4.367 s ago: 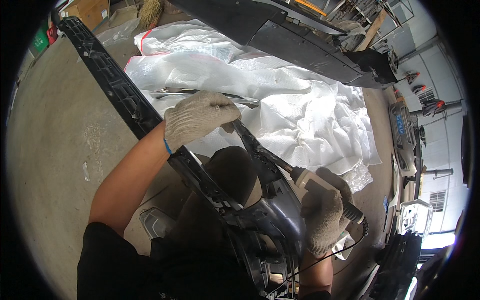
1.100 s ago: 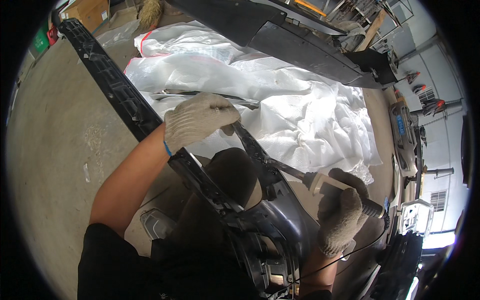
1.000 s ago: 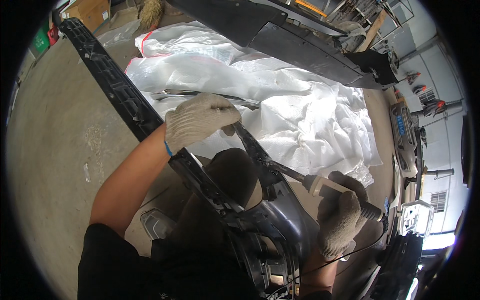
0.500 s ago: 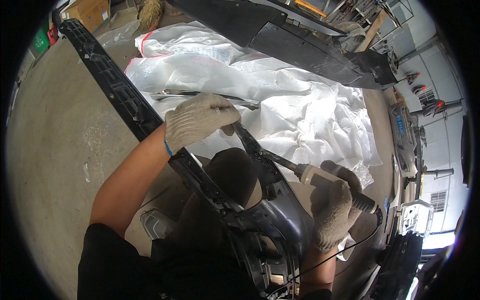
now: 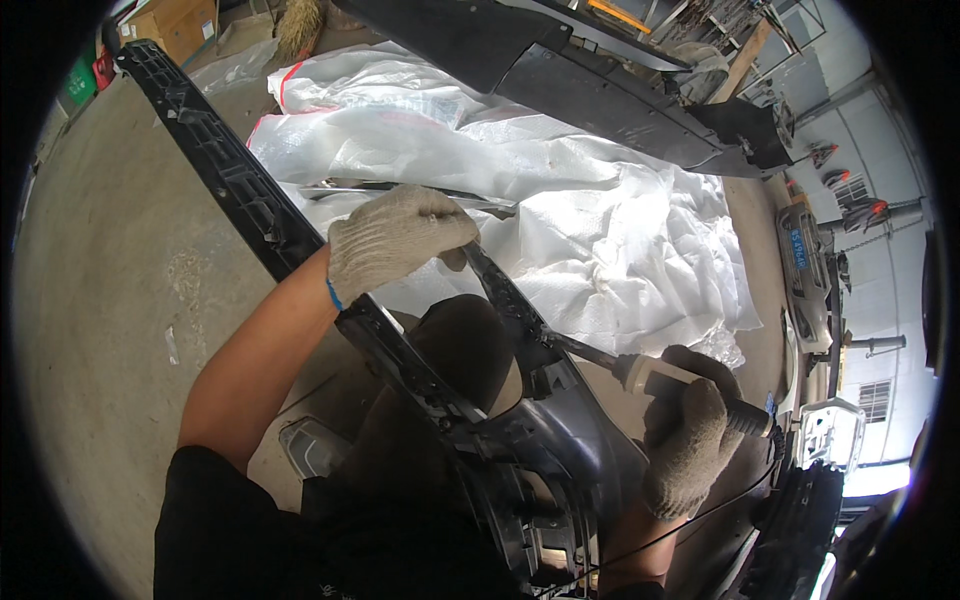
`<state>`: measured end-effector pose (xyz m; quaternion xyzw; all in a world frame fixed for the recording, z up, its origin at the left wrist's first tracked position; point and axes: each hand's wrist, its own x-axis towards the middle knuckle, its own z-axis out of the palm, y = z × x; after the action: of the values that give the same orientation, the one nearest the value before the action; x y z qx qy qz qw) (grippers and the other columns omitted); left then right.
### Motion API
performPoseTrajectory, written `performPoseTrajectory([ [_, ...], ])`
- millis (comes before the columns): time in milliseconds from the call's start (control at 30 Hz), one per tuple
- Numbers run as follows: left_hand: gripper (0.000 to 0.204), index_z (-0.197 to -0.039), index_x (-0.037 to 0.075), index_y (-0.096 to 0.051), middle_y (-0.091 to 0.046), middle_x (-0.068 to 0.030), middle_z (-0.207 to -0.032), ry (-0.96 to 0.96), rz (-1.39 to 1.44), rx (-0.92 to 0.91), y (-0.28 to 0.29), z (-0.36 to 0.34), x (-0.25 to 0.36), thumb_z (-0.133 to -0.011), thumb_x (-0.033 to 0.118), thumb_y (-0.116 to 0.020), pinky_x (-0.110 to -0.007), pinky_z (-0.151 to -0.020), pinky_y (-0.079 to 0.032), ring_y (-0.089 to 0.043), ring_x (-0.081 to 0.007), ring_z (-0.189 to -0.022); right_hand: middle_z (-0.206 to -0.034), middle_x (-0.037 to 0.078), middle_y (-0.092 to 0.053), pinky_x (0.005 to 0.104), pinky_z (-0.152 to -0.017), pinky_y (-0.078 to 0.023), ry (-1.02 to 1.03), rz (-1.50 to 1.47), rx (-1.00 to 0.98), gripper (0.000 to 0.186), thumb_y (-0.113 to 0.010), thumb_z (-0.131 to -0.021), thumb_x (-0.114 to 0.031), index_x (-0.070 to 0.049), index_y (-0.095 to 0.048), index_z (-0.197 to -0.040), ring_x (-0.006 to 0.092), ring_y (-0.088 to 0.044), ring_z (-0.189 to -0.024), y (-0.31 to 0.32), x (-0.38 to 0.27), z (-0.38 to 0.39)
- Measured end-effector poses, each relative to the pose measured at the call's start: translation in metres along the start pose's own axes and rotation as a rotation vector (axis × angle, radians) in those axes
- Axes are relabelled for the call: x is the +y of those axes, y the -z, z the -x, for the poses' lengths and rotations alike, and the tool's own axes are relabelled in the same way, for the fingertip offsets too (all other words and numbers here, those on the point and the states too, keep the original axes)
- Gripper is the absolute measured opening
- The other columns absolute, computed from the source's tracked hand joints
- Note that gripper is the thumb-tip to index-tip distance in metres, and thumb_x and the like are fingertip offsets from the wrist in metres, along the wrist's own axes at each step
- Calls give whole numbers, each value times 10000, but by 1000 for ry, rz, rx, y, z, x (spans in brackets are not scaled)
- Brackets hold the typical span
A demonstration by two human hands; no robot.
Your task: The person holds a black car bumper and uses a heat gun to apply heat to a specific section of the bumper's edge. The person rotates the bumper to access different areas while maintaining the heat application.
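Note:
A black plastic car bumper [image 5: 575, 425] lies across my lap, one long ribbed arm of it reaching to the far left. My left hand [image 5: 395, 240], in a knitted glove, is closed on the upper end of a narrow black strip of the bumper. In my right glove [image 5: 690, 445] is a corded hot-air welding gun [image 5: 650, 380] with a cream body, dark handle and slim metal nozzle. The nozzle tip is at the strip's edge, below my left hand; I cannot tell whether it touches. My right fingers wrap the gun and are partly in shadow.
White wrapping sheet [image 5: 620, 250] covers the floor ahead, with a large dark bumper panel [image 5: 610, 100] beyond it. A cardboard box [image 5: 170, 30] and a straw broom [image 5: 298, 30] stand far left. Another bumper [image 5: 805, 270] is at the right. The gun's cord [image 5: 720, 510] runs below my right hand.
My right hand and the welding gun have shifted right and toward me, so the nozzle tip is farther down the strip. My left hand holds nearly the same place.

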<state>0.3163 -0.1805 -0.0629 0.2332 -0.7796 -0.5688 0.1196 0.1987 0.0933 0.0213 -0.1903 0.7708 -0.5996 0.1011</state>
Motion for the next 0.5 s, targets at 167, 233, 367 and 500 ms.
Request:
performPoseTrajectory([
  [167, 296, -926, -11, -689, -708, -99, -817, -28, -33, -1, -1, 0, 1, -900, 242, -538, -284, -787, -520, -680, -164, -786, -884, 116, -659, 230, -597, -424, 28, -71, -12, 524, -670, -828, -419, 41, -623, -1073, 120, -551, -679, 0, 0, 2],
  [233, 294, -927, -7, -689, -709, -97, -816, -15, -23, 0, -1, 0, 1, -901, 241, -533, -283, -786, -519, -680, -167, -788, -914, 121, -659, 234, -614, -437, 10, -46, -33, 528, -671, -832, -419, 45, -621, -1078, 127, -567, -707, -2, -1, 0],
  [367, 295, -928, -3, -689, -711, -96, -819, -3, -15, 1, -2, 0, 1, -902, 245, -529, -284, -784, -519, -681, -170, -788, -901, 116, -659, 230, -612, -436, 15, -60, -74, 520, -663, -835, -407, 47, -618, -1083, 122, -566, -706, -10, 1, -5],
  [500, 297, -928, -8, -688, -711, -98, -820, 8, -24, 4, -1, -1, -1, -900, 245, -535, -287, -783, -519, -681, -169, -785, -848, 97, -649, 224, -587, -430, 50, -20, -147, 499, -660, -847, -383, 50, -617, -1091, 102, -545, -671, -14, -2, -13],
])
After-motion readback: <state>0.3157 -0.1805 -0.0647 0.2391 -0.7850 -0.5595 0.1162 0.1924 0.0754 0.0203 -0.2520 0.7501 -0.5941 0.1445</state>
